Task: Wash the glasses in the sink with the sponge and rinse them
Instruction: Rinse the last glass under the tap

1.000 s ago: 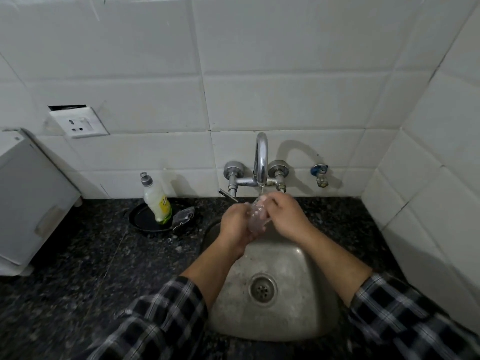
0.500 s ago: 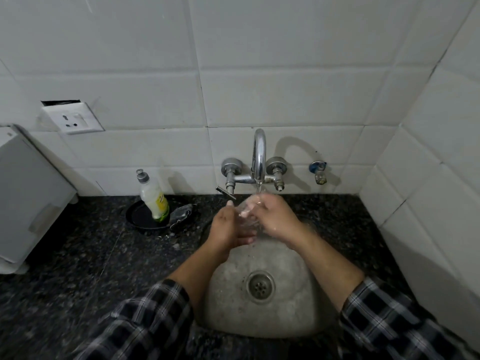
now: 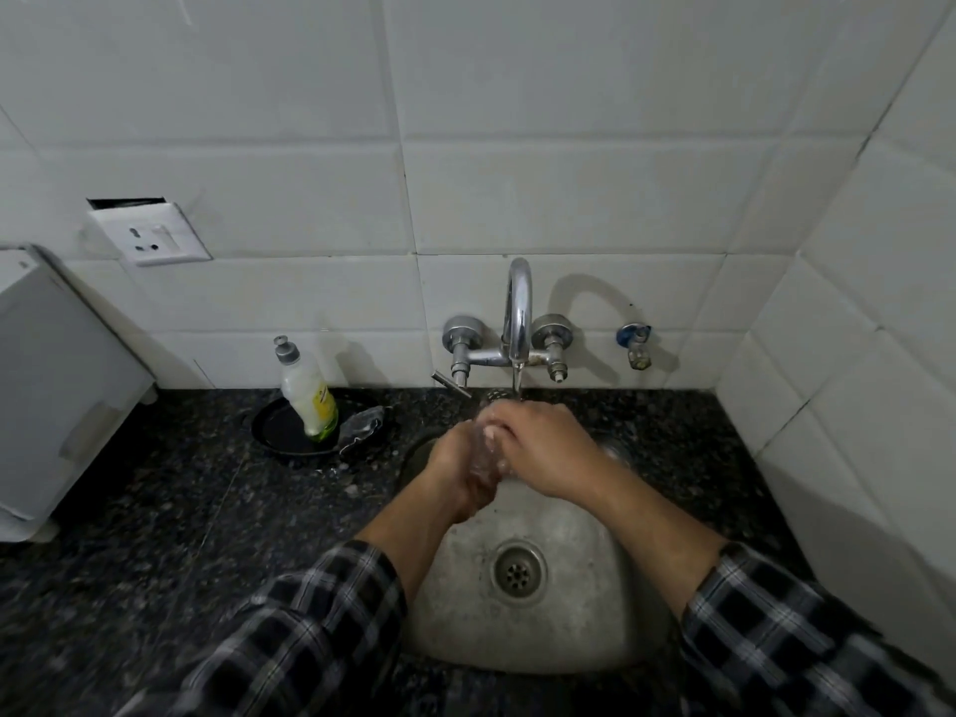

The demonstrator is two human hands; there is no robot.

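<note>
A white tiled wall (image 3: pixel 517 147) fills the far side and runs round the right corner. Below it lies a black speckled stone counter (image 3: pixel 155 535), with a white boxy appliance (image 3: pixel 57 385) at its left edge. A round-cornered steel sink (image 3: pixel 569 628) is set into the counter at the near centre, its drain (image 3: pixel 519 571) uncovered.

Two forearms in dark checked sleeves (image 3: pixel 320 628) reach from the near edge over the basin. A chrome wall tap (image 3: pixel 519 313) with two knobs arches over the far rim, and a thin stream of water falls from it.

Right under the spout, the left hand (image 3: pixel 460 473) wraps its fingers round a clear drinking glass (image 3: pixel 486 458) from the left. The right hand (image 3: pixel 543 447) curls its fingers over the glass from the right.

Far left of the sink, a pale dish-soap bottle (image 3: pixel 308 395) stands in a shallow black dish (image 3: pixel 279 432). A crumpled grey scrubber (image 3: pixel 362 429) lies at the dish's right edge.

On the wall are a white socket (image 3: pixel 150 235) at the left and a small blue-handled valve (image 3: pixel 635 344) right of the tap.
</note>
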